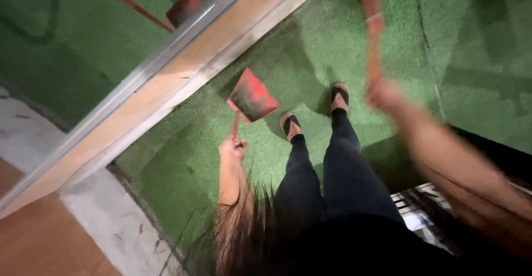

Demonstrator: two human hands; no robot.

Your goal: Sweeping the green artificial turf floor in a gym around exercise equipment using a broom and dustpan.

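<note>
Hair [244, 226] hangs nearest the lens, over a person standing on green turf with a red dustpan and a red broom.

Artificial turf [310, 49] fills the view from twelve to six o'clock; a wide mirror [83, 43] in a pale frame runs along the ten o'clock side and repeats the pan and handle. Dark trouser legs [338, 170] drop from the centre to sandalled feet [313, 112]. At three o'clock the right hand [382, 94], blurred, is clenched round the red broom handle [372, 32], which points toward one o'clock; the blur suggests a swing. Just left of centre the left hand [233, 148] is closed on the dustpan's [252, 97] thin stem, the dusty tray tilted face-up above the fist, probably so its contents stay in.
</note>
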